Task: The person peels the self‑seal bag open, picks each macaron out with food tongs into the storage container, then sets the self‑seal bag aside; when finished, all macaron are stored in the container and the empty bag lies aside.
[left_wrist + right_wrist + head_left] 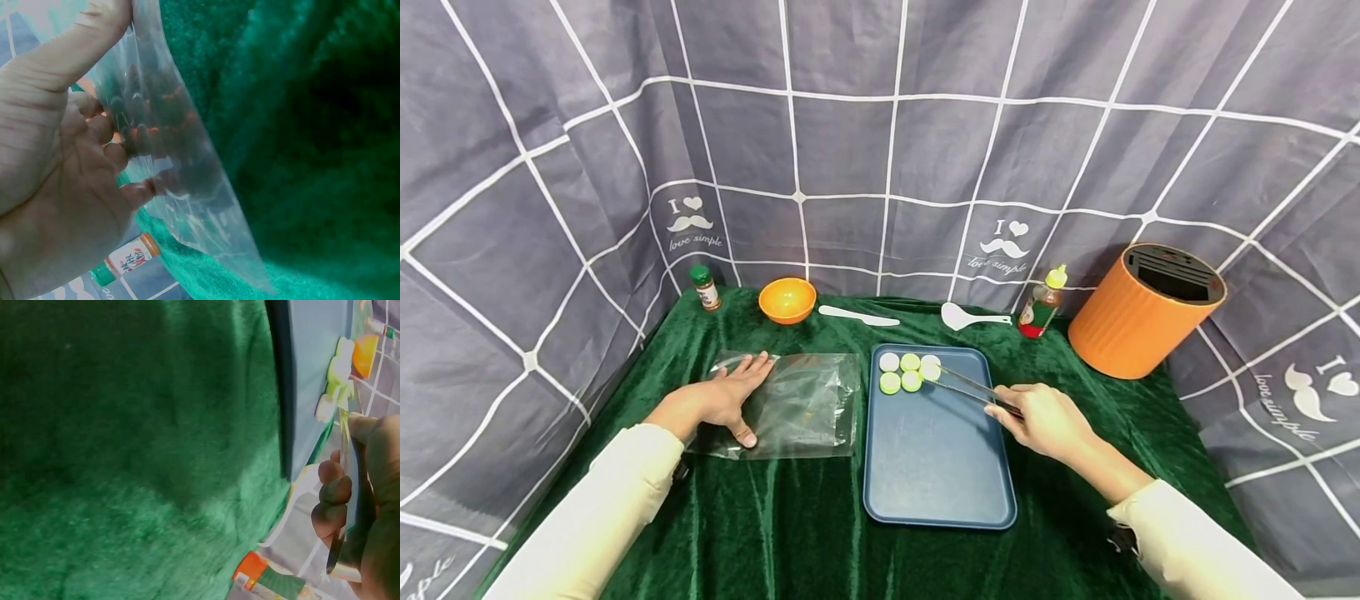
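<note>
My left hand (pixel 730 400) rests with fingers spread on a clear plastic bag (pixel 808 408) lying on the green cloth. In the left wrist view, the bag's edge (pixel 212 169) stands up beside the fingers. My right hand (pixel 1045 421) grips metal tongs (pixel 1013 410), which reach left over a blue tray (pixel 940 467). The tongs' tips are at a pale green round piece (pixel 930 371) at the right end of a small cluster. Several white and light green round pieces (pixel 890 382) sit in two rows near the tray's far left corner. Whether the tips pinch the piece is unclear.
Along the back stand a green-capped spice jar (pixel 706 289), an orange bowl (pixel 787 302), a white knife (pixel 859 316), a white spoon (pixel 958 317) and a yellow-tipped sauce bottle (pixel 1042 304). An orange knife block (pixel 1112 321) leans at the right. Grey checked curtain (pixel 850 150) surrounds the table.
</note>
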Demonstrator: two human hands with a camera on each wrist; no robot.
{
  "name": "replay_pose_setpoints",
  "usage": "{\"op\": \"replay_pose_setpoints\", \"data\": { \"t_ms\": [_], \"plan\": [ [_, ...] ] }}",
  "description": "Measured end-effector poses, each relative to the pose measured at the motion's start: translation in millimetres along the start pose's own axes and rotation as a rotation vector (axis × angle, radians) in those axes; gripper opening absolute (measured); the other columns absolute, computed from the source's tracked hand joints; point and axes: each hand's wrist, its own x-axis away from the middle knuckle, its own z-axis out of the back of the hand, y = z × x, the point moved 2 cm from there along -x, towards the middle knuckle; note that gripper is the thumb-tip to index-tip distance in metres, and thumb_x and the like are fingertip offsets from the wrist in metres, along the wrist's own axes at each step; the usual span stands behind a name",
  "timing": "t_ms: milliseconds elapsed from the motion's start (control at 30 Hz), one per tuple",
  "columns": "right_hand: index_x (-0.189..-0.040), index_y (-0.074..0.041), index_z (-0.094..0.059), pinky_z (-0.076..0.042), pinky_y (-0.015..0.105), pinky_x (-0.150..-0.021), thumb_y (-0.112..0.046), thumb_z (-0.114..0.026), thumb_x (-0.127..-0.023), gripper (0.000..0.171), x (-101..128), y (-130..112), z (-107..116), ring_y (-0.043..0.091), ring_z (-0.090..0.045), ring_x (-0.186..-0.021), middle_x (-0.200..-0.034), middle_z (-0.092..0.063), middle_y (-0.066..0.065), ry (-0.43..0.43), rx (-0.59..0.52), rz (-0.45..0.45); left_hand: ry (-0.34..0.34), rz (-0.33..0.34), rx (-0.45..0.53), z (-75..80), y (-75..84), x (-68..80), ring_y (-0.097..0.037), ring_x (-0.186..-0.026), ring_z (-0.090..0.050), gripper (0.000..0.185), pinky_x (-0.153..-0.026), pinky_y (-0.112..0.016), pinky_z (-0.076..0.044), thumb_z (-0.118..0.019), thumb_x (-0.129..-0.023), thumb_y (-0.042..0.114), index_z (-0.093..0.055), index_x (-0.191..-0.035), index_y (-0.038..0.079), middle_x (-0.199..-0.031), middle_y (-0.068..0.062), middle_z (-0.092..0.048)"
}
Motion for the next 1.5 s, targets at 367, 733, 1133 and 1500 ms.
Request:
{"op": "replay_pose_setpoints", "data": {
  "t_ms": [367, 733, 1133, 1500],
  "plan": [
    [-0.117, -0.01, -0.085, -0.052, 0.028, -0.053, -0.029, -0.084, -0.1, 0.026, 9, 3, -1, 0.0, -0.061, -0.063, -0.092, -0.082, 0.002, -0.016, 0.023, -0.006, 0.002, -0.005, -0.015, -0.4, -3.2, -3.3, -0.048, -0.171, 0.016, 0.151, -0.132, -0.077, 0.005, -0.101, -0.073, 0.039, 0.002, -0.179, 0.006, -0.186, -0.02, 0.015],
    [-0.122, -0.008, -0.085, -0.05, 0.026, -0.052, -0.031, -0.082, -0.101, 0.031, 12, 5, -10, 0.001, -0.062, -0.063, -0.099, -0.083, 0.005, -0.052, 0.031, -0.038, 0.001, -0.009, -0.026, 0.5, -2.0, -3.6, -0.049, -0.171, 0.014, 0.151, -0.132, -0.078, 0.004, -0.101, -0.073, 0.04, 0.001, -0.178, 0.005, -0.186, -0.021, 0.014],
    [-0.123, -0.009, -0.084, -0.056, 0.032, -0.056, -0.032, -0.082, -0.102, 0.032, 14, 6, -13, 0.009, -0.072, -0.071, -0.1, -0.083, 0.006, -0.062, 0.01, -0.051, 0.003, -0.003, -0.031, 1.3, 0.2, -2.4, -0.049, -0.171, 0.013, 0.151, -0.133, -0.077, 0.003, -0.102, -0.073, 0.039, 0.001, -0.178, 0.005, -0.186, -0.021, 0.013],
    [-0.122, -0.013, -0.082, -0.034, 0.021, -0.053, -0.034, -0.083, -0.101, 0.03, 20, 10, -13, -0.004, -0.04, -0.06, -0.072, -0.049, -0.015, -0.049, -0.047, -0.084, -0.009, 0.003, -0.016, 0.3, -2.1, -2.0, -0.048, -0.171, 0.016, 0.151, -0.133, -0.076, 0.004, -0.101, -0.074, 0.04, 0.002, -0.178, 0.006, -0.186, -0.02, 0.015]
  ]
}}
